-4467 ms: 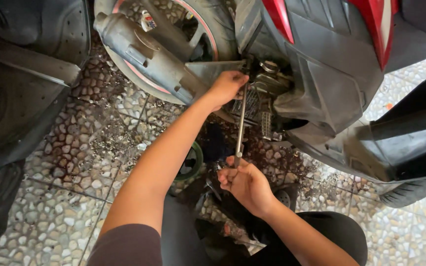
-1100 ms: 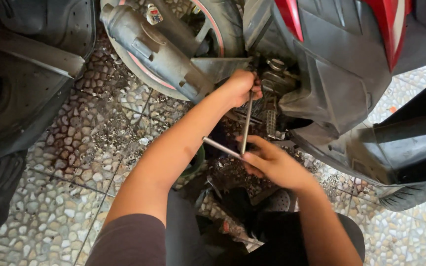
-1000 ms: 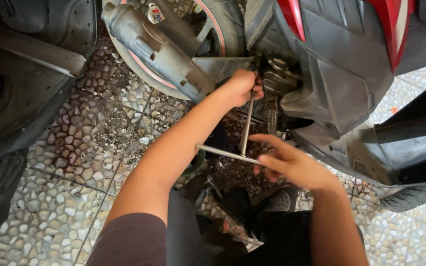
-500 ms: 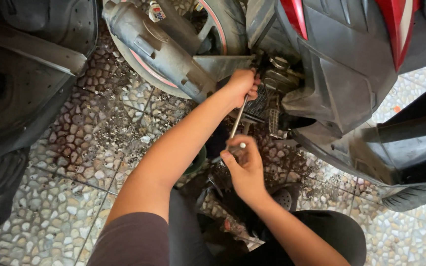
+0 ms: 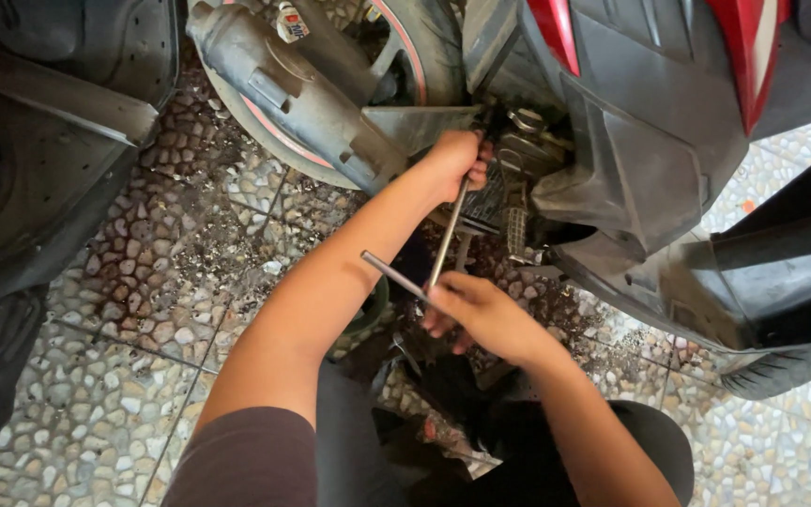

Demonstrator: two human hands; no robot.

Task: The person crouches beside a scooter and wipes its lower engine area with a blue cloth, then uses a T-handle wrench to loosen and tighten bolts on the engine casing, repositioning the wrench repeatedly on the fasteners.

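Note:
A long metal T-handle wrench (image 5: 445,239) runs from my lap up into the underside of a black and red scooter (image 5: 640,122). My left hand (image 5: 457,164) is closed around the shaft's upper end, close to the engine parts (image 5: 518,178). My right hand (image 5: 476,314) grips the wrench's lower end at the crossbar (image 5: 389,272), which sticks out to the left. The tip of the wrench is hidden behind my left hand.
The scooter's exhaust pipe (image 5: 283,94) and rear wheel (image 5: 415,56) lie at the top. Black body panels (image 5: 39,169) rest on the left. The floor is pebble-pattern tile (image 5: 143,310), dirty near the engine. A tyre (image 5: 781,371) shows at the right.
My right hand has been turning the crossbar at the wrench's lower end; the bar now points up-left. My left hand has stayed on the shaft near the engine.

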